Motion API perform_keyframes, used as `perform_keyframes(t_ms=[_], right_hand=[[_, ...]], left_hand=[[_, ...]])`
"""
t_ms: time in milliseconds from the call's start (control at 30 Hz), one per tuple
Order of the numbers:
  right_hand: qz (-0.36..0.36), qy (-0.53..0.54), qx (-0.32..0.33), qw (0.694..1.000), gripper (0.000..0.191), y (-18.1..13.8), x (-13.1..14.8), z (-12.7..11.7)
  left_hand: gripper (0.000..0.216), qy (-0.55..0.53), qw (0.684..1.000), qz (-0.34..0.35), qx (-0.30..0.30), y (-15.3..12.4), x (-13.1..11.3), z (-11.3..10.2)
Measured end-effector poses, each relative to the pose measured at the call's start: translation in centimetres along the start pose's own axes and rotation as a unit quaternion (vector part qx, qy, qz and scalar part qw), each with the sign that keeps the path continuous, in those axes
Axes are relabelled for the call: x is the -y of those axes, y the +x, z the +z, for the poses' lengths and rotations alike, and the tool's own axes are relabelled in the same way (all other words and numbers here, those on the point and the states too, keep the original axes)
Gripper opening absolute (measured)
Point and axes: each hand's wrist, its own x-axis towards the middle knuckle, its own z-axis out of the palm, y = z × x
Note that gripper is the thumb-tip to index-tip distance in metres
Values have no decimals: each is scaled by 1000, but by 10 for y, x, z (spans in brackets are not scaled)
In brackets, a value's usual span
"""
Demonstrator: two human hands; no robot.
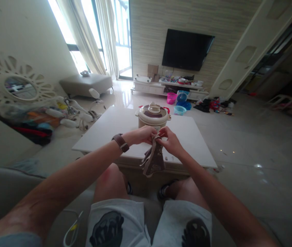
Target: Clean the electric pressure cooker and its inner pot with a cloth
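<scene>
A brown patterned cloth (155, 159) hangs down in folds over the near edge of the white table (115, 128). Its top is pinched by my left hand (147, 133), which wears a brown watch (121, 142) at the wrist. From the other side, my right hand (170, 141) also grips the cloth's top edge, with fingers and thumb close together. Right behind both hands stands a cream cooking pot (151, 120) with a brown lid and a knob on top.
Below the hands are my knees and the sofa seat. Across the floor, baskets (179, 110) and bags lie near the low TV cabinet (151, 88). To the left, a grey bench (89, 84) stands by the window, with a cluttered heap (45, 116) nearer me.
</scene>
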Motion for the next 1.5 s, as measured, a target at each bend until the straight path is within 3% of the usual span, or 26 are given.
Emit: perform_keyframes(t_ms=[167, 333, 500, 600, 733, 867, 967, 1067, 1267, 1400, 1500], right_hand=[[-2, 29, 95, 995, 28, 4, -3, -10], [-48, 93, 23, 994, 40, -5, 1, -22], [-14, 164, -10, 986, 47, -16, 9, -43], [-3, 181, -34, 983, 52, -18, 11, -55], [2, 193, -46, 980, 58, -18, 13, -63], [-1, 214, -76, 974, 58, -18, 18, -65], [0, 209, -113, 971, 56, -17, 20, -67], [-8, 170, -145, 975, 52, -17, 18, -71], [-10, 103, -182, 978, 49, -14, 25, -69], [-15, 104, -193, 975, 49, -13, 31, -68], [-13, 97, -196, 976, 48, -14, 29, -73]], left_hand=[[6, 7, 999, 19, 29, -3, -2, 5], [17, -51, 997, 48, 36, -9, 0, -2], [23, 94, 977, 130, 140, -10, 30, -15], [24, 153, 960, 171, 161, -2, 52, -15], [19, 196, 943, 244, 113, 9, 67, -4], [12, 206, 924, 323, 23, 13, 69, 6], [5, 232, 906, 353, -4, 12, 69, 8], [14, 239, 898, 368, -30, 8, 70, 9], [29, 188, 913, 354, -78, 5, 74, 20], [7, 191, 907, 362, -103, 9, 76, 24], [8, 174, 915, 349, -105, 12, 76, 20]])
